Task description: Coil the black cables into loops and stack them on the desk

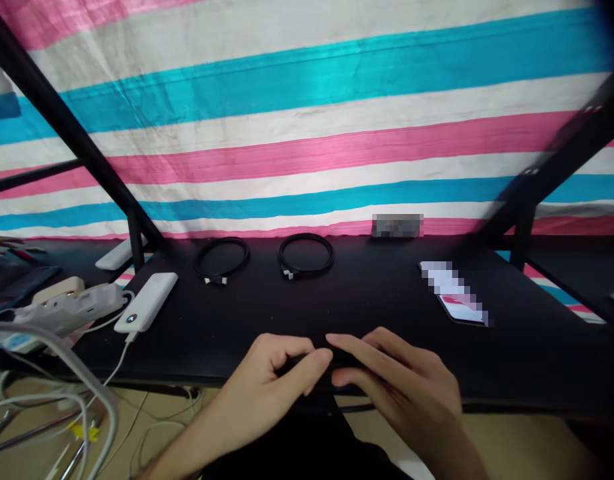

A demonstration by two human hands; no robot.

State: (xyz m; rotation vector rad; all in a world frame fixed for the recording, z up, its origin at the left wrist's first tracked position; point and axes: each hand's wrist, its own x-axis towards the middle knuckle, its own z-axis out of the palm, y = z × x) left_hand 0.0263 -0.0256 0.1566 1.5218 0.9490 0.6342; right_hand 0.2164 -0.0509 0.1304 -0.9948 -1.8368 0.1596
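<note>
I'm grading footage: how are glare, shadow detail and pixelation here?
Head view throughout: sheen on the blue, white and pink striped plastic sheet; detail lost in darkness between the bare left hand and bare right hand; blocky pixelation over much of the lit rectangular phone.

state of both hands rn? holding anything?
Left hand: curled; whether it holds something dark can't be told against the black tabletop.
Right hand: half-curled; any hold can't be told either.

The striped sheet [297, 150] looks like creased, shiny plastic, the desk [377, 307] smooth and near-matt, the coiled cables [311, 271] rubbery, the power bank [151, 300] smooth plastic, the frame [79, 143] painted metal.
</note>
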